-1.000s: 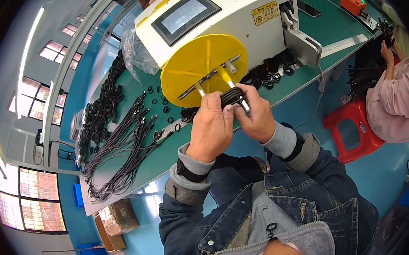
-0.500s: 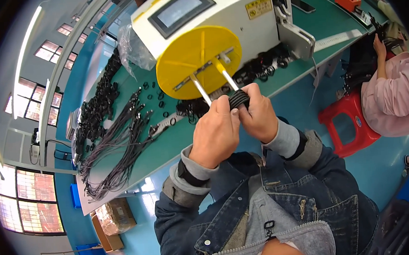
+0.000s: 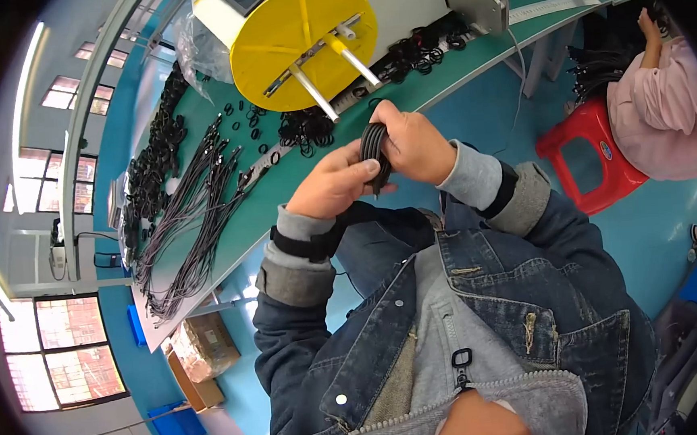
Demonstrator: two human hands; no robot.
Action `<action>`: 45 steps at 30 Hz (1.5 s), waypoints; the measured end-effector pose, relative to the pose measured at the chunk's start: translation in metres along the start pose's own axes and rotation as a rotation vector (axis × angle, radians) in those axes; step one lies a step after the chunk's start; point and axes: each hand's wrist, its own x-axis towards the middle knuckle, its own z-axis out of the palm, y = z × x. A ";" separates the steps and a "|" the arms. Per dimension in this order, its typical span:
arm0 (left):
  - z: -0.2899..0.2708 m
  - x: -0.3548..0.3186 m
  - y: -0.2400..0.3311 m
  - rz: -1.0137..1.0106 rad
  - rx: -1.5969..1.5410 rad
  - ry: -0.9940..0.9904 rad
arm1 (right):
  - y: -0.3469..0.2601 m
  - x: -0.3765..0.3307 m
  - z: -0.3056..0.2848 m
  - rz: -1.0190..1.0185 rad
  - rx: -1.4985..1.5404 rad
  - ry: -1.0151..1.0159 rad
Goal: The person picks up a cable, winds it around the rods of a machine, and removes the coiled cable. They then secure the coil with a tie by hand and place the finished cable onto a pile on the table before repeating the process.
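Near the long green table (image 3: 265, 201), curled left hand (image 3: 323, 183) and right hand (image 3: 418, 145) pinch coiled black cord (image 3: 373, 145); next likely needs steadiness.

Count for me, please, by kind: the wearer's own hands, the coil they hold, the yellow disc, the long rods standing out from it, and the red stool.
Own hands, left hand and right hand: 2
Black coil: 1
Yellow disc: 1
Long rods: 2
Red stool: 1
Total: 7
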 end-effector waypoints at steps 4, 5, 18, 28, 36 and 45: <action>0.002 0.004 -0.001 -0.067 0.107 0.036 | 0.007 -0.006 0.002 0.032 -0.002 -0.022; 0.003 0.005 -0.001 -0.080 0.132 0.053 | 0.009 -0.007 0.003 0.039 -0.008 -0.022; 0.003 0.024 -0.042 -0.404 0.207 -0.081 | 0.017 -0.015 -0.014 -0.144 -0.462 -0.608; -0.014 0.030 -0.058 -0.458 0.056 -0.070 | 0.042 -0.048 0.013 0.416 0.254 -0.335; -0.011 0.028 -0.075 -0.408 0.011 -0.074 | 0.043 -0.055 0.020 0.201 -0.084 -0.314; -0.023 0.015 -0.079 -0.316 -0.188 0.151 | 0.037 0.005 -0.015 0.190 0.139 -0.671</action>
